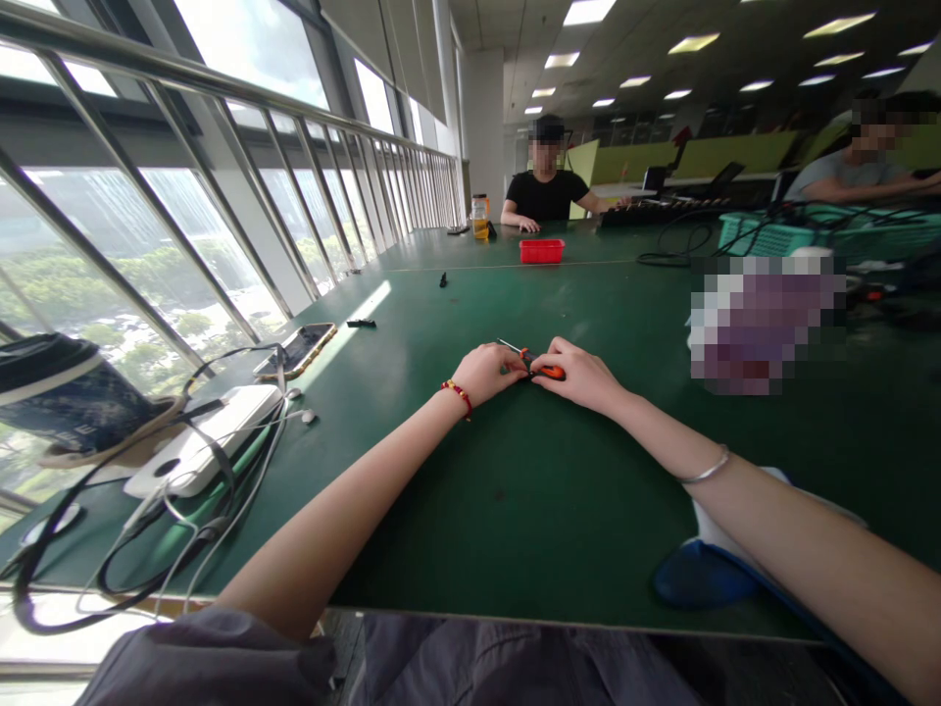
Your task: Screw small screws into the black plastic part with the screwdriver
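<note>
Orange-handled screwdriver (pixel 550 372) low on the green table (pixel 515 510), centre of view, metal tip angled up and left. Left hand (pixel 485 371) curled closed at its black front end (hold partly hidden), right hand (pixel 580 377) pinching the orange grip. Red tray (pixel 542 251) well behind; phone (pixel 298 348) far left, near the window.

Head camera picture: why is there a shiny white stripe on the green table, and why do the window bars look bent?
In the head view, daylight from the windows glares off the table near the phone; the wide lens bows the railing; the screwdriver in the right hand looks sharp.
</note>
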The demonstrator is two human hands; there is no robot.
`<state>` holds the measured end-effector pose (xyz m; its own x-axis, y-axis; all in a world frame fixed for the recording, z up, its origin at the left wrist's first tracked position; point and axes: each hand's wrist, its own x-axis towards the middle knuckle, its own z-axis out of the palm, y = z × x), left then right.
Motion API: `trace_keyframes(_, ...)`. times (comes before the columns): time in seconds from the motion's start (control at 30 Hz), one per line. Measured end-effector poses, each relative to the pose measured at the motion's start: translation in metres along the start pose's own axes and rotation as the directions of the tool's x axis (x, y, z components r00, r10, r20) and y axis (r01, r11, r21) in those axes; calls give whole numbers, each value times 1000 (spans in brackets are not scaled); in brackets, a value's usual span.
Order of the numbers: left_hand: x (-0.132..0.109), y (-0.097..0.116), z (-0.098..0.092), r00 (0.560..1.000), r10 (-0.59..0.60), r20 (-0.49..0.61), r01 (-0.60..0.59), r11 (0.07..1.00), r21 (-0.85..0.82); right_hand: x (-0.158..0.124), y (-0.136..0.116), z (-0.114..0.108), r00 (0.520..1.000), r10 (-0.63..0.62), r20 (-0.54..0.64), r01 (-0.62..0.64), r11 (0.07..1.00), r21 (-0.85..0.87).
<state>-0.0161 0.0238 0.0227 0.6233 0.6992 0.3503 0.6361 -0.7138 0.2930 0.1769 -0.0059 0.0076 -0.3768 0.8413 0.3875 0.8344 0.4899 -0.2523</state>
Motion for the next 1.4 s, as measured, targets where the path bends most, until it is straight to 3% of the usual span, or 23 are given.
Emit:
trace_keyframes(0.17,-2,8,-3,984,166,64,-177,958,228,0,1,1,1000,9,-3,-9,1000,1)
trace_keyframes(0.4,-2,9,-7,974,200,110,-225,921,319,-1,-1,0,1000,20,-2,-20,1000,-2)
trace_keyframes(0.57,-2,8,-6,986,155,64,-166,956,241,-1,-2,-1,1000,22,7,-22,1000,-3)
trace_keyframes(0.87,0,-4,3,998,64,-23,-65,997,-45,-1,-2,-1,1000,25,14,-25,1000,1)
trace_keyframes(1.27,1,-4,4,992,111,-57,-112,994,-8,-1,2,2,1000,5,-4,-5,1000,5)
trace_keyframes(1.4,0,-5,4,994,89,-58,-90,996,-14,1,1,-2,993,32,-116,-20,994,106)
